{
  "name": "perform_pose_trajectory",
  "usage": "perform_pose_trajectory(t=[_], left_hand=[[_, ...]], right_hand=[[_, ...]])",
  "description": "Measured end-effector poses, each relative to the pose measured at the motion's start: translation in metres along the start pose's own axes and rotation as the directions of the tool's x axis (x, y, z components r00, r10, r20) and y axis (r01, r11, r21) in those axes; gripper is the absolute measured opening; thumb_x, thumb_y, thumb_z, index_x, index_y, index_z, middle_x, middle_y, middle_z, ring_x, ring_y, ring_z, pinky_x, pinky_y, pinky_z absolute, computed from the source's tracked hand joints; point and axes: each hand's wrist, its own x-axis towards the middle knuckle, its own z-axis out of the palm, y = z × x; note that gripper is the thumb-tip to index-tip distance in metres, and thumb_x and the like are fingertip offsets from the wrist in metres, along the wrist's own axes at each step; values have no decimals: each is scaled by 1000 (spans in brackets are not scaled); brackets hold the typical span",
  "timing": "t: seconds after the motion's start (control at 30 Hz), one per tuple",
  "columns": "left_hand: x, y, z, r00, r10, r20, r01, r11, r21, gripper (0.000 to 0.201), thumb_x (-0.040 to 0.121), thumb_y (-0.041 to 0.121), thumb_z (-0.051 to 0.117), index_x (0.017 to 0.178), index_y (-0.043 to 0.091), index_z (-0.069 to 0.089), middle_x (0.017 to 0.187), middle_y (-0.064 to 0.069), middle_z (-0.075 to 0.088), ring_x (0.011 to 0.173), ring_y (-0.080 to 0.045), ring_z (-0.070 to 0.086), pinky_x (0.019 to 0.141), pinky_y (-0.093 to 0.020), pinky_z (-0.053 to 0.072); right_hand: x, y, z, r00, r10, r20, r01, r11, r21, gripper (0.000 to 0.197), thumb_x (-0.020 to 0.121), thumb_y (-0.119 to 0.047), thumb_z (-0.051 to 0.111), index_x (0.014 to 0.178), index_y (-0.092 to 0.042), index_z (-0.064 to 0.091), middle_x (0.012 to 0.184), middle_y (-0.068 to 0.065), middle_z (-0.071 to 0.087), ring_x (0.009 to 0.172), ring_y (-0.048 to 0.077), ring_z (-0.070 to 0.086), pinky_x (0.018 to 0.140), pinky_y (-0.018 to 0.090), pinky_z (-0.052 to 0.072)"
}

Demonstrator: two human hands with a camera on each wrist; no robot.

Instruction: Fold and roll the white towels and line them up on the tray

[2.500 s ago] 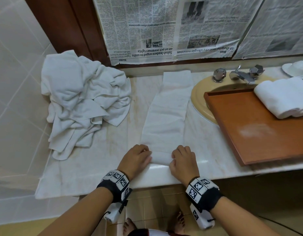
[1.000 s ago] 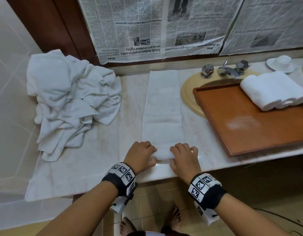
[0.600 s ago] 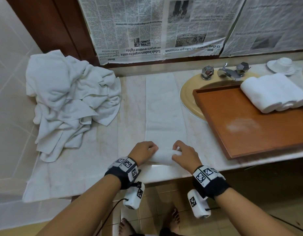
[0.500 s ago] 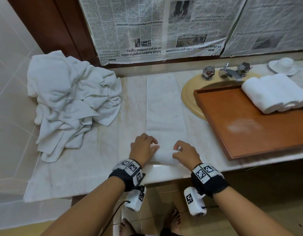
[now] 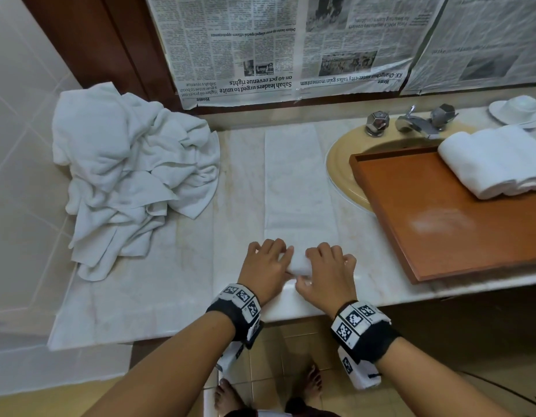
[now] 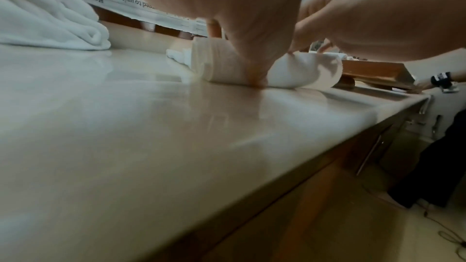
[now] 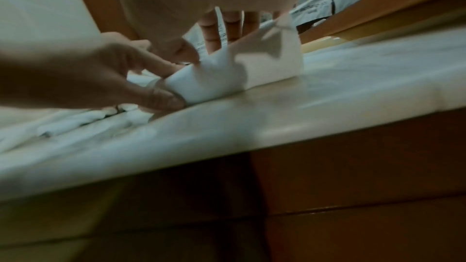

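Towel in hand: a white towel (image 5: 299,188), folded into a long narrow strip, lies flat on the marble counter (image 5: 158,266), running from the near edge toward 12 o'clock, where its far end reaches the back of the counter.
Roll: the near end of the strip is curled into a short, thick roll (image 6: 277,71) just in front of the person; only the first turns are made, and most of the strip lies unrolled beyond it.
Left hand: the left hand (image 5: 265,266) curls over the left end of the roll, fingers on top and thumb tucked against its near side, gripping it.
Right hand: the right hand (image 5: 326,272) curls over the right end in the same way, fingers arched over the top and thumb low, gripping it.
Tray: a reddish wooden tray (image 5: 441,224) rests over the yellow basin (image 5: 342,164) at 2 o'clock from the hands, well apart from them.
Done so far: finished rolled towels (image 5: 495,161) lie side by side at the tray's far right corner; at least two, though the frame edge cuts them off.
Left to do: by my judgement, this roll must be run to the far end and set beside the others.
Waiting pile: a crumpled heap of white towels (image 5: 131,173) sits at 10 o'clock on the counter, all unfolded.
Progress: early to middle, I judge, with most of the tray bare.
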Motion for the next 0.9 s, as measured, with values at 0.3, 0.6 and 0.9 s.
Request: perform_pose_trajectory(t=[0.3,0.6,0.9], left_hand=[[4,-5,-2,992,36,121,-37,999,10,54,62,33,79,111,13,67,97,-6,62,80,-26,63,69,-34,48],[11,-13,-23,926,-83,369,194,941,-276,42,94,50,51,128,25,57,124,-1,56,117,-22,46,93,-36,36],[38,-4,-32,962,-231,144,256,947,-194,26,89,28,61,115,25,61,119,0,51,110,-23,48,86,-34,37]], right_hand=[[4,18,-3,985,-170,40,170,985,16,47,62,-22,83,105,-16,64,97,0,62,87,26,59,76,39,46],[27,31,-28,927,-1,375,-153,912,380,27,83,-27,72,109,-22,64,105,2,61,102,23,57,82,28,41],[36,-3,-10,999,1,-36,1,998,55,24,73,-1,67,89,-16,57,92,3,53,87,25,49,68,32,29]])
